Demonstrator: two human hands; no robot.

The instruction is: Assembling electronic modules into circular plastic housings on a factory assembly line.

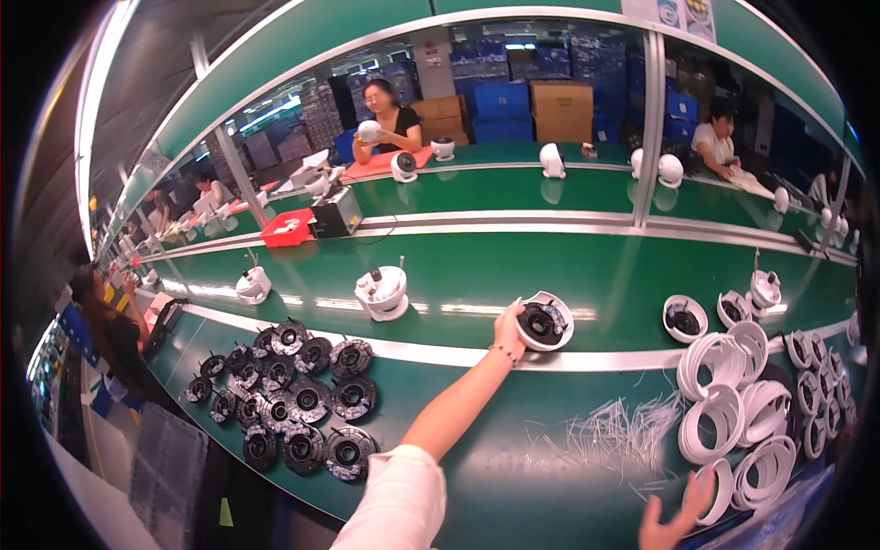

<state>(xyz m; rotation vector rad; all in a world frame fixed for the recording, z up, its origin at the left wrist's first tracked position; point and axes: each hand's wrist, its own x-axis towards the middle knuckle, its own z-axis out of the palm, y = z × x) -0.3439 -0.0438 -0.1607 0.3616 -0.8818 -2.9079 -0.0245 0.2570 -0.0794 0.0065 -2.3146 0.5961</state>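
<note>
Right now the left hand has its fingers clamped on a white shell, up by the pale rail; the right hand's fingers spread apart, near white rings on the green worktop.

Left of the strip heap, the left arm reaches forward; beyond the heap, the left hand is curled in a grip. Nearer than the heap, the right hand has its fingers spread.

White bowl-like shell, tilted, around black insert, well apart from stacked white rings at right
</note>
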